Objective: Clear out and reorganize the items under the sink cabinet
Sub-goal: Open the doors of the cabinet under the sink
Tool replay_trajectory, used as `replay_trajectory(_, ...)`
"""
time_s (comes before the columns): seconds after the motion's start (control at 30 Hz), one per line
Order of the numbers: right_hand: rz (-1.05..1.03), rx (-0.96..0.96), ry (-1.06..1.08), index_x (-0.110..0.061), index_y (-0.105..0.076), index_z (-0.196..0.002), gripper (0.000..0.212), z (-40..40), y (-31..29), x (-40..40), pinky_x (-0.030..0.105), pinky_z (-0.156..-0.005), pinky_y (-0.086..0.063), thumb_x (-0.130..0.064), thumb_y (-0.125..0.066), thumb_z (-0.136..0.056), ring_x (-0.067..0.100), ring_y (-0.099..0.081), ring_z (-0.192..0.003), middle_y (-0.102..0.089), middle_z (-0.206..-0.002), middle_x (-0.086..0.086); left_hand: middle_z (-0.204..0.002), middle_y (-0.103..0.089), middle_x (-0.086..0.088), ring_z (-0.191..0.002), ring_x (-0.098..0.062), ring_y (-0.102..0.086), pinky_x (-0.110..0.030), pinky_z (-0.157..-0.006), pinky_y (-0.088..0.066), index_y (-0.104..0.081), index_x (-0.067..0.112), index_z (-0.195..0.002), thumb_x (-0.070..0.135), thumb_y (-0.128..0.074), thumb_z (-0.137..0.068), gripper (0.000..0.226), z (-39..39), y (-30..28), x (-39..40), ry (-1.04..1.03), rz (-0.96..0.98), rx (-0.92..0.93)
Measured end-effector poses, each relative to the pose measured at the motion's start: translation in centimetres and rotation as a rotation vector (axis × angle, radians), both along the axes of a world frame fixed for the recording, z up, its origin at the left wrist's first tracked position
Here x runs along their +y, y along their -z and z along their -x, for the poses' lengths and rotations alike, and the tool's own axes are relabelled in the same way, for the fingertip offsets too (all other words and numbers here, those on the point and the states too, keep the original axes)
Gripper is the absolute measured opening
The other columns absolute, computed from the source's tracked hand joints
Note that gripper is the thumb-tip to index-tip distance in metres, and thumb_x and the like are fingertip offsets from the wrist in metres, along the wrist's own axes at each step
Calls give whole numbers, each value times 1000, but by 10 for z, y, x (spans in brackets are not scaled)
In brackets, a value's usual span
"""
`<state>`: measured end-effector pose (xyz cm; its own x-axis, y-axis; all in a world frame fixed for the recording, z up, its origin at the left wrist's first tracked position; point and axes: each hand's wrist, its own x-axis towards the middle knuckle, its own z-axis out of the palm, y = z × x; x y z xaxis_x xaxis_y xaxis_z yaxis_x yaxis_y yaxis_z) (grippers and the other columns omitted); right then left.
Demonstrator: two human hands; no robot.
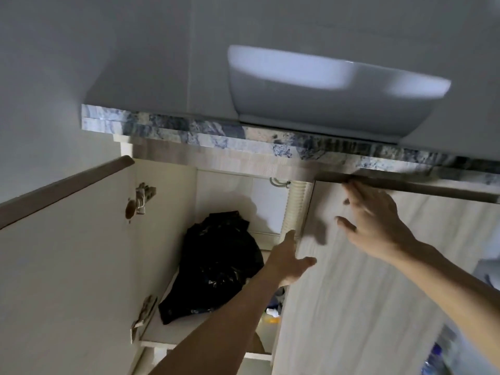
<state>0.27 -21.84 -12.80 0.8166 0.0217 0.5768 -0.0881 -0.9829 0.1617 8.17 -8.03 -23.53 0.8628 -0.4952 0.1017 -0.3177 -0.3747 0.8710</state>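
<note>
The cabinet under the sink stands with its left door swung wide open. A black plastic bag sits inside on the shelf. My left hand reaches toward the inner edge of the right door, fingers spread, holding nothing. My right hand is spread flat against the front of that right door, fingertips near its top edge. The right door hides most of the cabinet's right half. Small items, yellow and white, show low in the gap beside the door.
A white basin sits on the marbled blue-grey countertop above. A ribbed white drain hose runs down inside the cabinet. Hinges are on the left door. A blurred blue-and-white object lies at the lower right.
</note>
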Motion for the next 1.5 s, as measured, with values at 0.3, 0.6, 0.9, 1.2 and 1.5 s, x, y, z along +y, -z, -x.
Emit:
replay_trajectory(0.3,35,41,91,0,-27,-143,100,-4,7,8,42,-112,-33,-52,-71,-71,35,-31,-138,-33,-146,20,-129,-55,-7,-111,-25,-57,-29,-80,-49,-41,12,-131,32,-62,-89,51,-2,31,-23,-75,71,28)
replay_trajectory(0.6,-93,89,22,-3,-20,-145,91,42,-4,19,34,-107,-38,-45,-67,-79,27,-23,-139,-26,-147,11,-127,-59,-6,-116,-23,-54,-24,-83,-40,-51,10,-130,30,-61,-89,47,37,25,-13,-121,47,51)
replay_trajectory(0.9,-192,119,-44,-12,-29,-140,74,123,-15,15,49,-108,-32,-51,-58,-85,27,-36,-133,-34,-148,3,-116,-66,-11,-104,-23,-60,-29,-82,-42,-62,5,-113,27,-56,-92,31,125,18,-1,-130,6,-10)
replay_trajectory(1.2,-276,-15,-35,-11,-48,-123,79,203,-12,-5,51,-106,-27,-73,-33,-77,22,-50,-117,-53,-129,4,-109,-73,3,-98,-10,-69,-36,-92,-54,-70,22,-113,60,-67,-64,62,212,48,-17,-34,167,-31)
replay_trajectory(1.5,-506,-197,-84,-8,-42,-131,60,274,16,-46,40,-101,-37,-44,-54,-85,22,-51,-115,-52,-125,5,-127,-65,0,-108,-14,-64,-30,-93,-52,-40,39,-142,43,-64,-85,62,282,60,-70,232,34,-283)
